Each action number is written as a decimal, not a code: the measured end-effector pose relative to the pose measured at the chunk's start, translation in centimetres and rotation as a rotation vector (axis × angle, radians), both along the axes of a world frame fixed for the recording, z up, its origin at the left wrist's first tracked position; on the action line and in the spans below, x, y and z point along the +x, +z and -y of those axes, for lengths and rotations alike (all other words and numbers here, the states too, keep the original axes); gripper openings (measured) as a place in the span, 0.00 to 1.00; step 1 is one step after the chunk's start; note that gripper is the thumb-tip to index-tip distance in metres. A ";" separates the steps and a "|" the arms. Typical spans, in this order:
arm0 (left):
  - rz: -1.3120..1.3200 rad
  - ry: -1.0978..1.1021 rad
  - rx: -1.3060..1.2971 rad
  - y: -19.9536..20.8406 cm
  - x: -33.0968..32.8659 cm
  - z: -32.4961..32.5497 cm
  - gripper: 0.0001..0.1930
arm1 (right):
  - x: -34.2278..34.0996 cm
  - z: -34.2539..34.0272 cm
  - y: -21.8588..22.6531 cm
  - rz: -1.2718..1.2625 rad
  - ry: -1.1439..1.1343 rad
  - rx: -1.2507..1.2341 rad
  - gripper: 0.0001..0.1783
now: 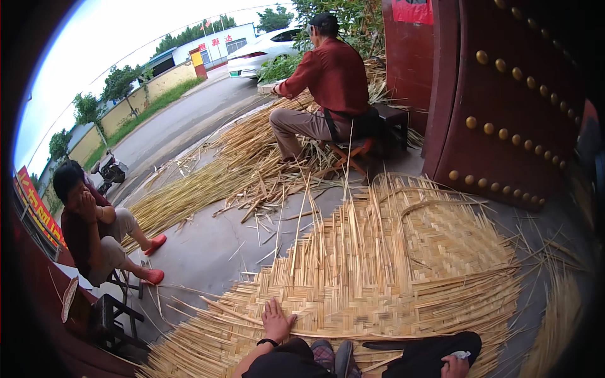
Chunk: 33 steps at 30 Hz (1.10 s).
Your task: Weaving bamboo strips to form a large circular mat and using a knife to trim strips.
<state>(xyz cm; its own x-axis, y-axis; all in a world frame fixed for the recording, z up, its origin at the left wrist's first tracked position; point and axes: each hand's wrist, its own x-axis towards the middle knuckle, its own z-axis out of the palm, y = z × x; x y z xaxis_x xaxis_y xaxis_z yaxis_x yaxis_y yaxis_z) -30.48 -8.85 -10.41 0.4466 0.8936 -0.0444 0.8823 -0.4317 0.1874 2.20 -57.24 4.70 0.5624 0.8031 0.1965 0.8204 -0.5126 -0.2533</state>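
Observation:
My left hand [276, 322] lies flat on a large woven mat [353, 296], its fingers stretched out and a dark band round the wrist. The mat is made of pale split-reed strips in a zigzag weave, with long loose strip ends sticking out along its edges. At the lower right, my right hand [455, 366] is by my dark-clad knee [435, 349], partly cut off by the frame edge. Its fingers look curled, and a small whitish thing [461, 355] that I cannot identify shows at them. My shoes [334, 356] are on the mat's near part.
A person in a red shirt [337, 72] sits on a folding stool beside a heap of reeds [246, 151]. Another person [94, 220] sits at left near a black stool [116, 321]. A dark red studded door [498, 101] stands at right, above a reed bundle [558, 321].

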 end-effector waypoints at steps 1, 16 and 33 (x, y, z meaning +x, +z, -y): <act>-0.020 0.014 -0.046 0.2 0.4 0.6 0.51 | 0.1 1.3 -0.5 0.047 0.043 -0.021 0.19; 0.242 -0.588 0.119 1.4 1.9 4.6 0.17 | -1.9 -6.2 1.7 -0.395 -0.013 -0.053 0.10; 0.970 -0.136 -0.696 3.6 -4.8 17.2 0.20 | -7.7 -22.6 -9.5 0.039 0.616 -0.226 0.06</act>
<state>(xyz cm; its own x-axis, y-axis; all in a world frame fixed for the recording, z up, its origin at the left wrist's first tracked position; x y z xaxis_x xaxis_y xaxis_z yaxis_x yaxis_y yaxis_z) -35.28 -26.10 -6.78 0.6500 0.7544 -0.0914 0.1993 -0.0532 0.9785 -5.49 -34.68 -4.82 -0.0172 0.9998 -0.0044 0.9872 0.0163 -0.1588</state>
